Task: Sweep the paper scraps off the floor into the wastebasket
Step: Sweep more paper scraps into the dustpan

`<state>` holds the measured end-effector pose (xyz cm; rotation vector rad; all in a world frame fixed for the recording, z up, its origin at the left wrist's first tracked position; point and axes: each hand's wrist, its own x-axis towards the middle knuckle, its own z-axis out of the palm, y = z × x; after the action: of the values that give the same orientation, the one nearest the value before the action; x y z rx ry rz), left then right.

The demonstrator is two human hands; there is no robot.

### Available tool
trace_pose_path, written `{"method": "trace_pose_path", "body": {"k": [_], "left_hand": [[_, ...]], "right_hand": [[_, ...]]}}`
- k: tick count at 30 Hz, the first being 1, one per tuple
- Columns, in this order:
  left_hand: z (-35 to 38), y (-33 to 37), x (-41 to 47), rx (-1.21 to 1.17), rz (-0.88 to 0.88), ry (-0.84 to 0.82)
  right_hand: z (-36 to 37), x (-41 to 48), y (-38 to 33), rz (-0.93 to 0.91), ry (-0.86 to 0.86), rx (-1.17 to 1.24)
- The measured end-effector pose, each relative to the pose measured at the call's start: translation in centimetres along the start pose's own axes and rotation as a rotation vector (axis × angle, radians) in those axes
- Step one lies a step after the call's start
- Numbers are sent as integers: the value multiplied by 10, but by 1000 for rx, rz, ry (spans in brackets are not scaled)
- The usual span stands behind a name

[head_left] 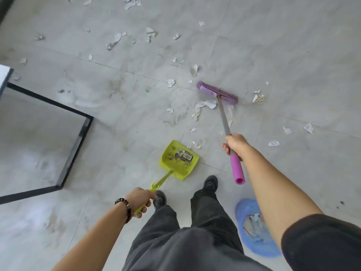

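On grey tiled floor point(293, 45): dozens of paper scraps point(203, 107), mostly far. One purple broom point(217, 92) gripped by right hand point(234, 142). One green dustpan point(178, 160) gripped by left hand point(141, 200). One blue wastebasket point(252, 227) near right.

A single head-worn wide-angle camera looks steeply down from standing height at the floor point(273, 45), the person's arms and legs nearest.
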<state>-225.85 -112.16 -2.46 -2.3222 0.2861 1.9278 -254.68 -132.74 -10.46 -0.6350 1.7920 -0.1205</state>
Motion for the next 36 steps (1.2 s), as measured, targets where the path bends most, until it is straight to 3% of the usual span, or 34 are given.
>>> {"method": "trace_pose_path", "body": {"k": [5,7,10,17,25,33,36], "left_hand": [[18,9,12,67,30,103],[20,12,13,86,38,95],[15,18,11,108,43,70],[-28,22,-8,201,165,40],[-107,-50,-13,369,244,25],[-131,-112,20,328,209,20],[-135,-118,31,355,197,11]], "right_hand": [[-9,-8,48,-1,-89,-563],[-16,-22,81,28,-88,-647],[-25,-47,108,71,-115,-606],[5,-102,139,-31,-25,-430],[95,-139,140,-76,80,-389],[174,-190,184,49,-55,-617],[175,-202,204,83,-16,-498]]}}
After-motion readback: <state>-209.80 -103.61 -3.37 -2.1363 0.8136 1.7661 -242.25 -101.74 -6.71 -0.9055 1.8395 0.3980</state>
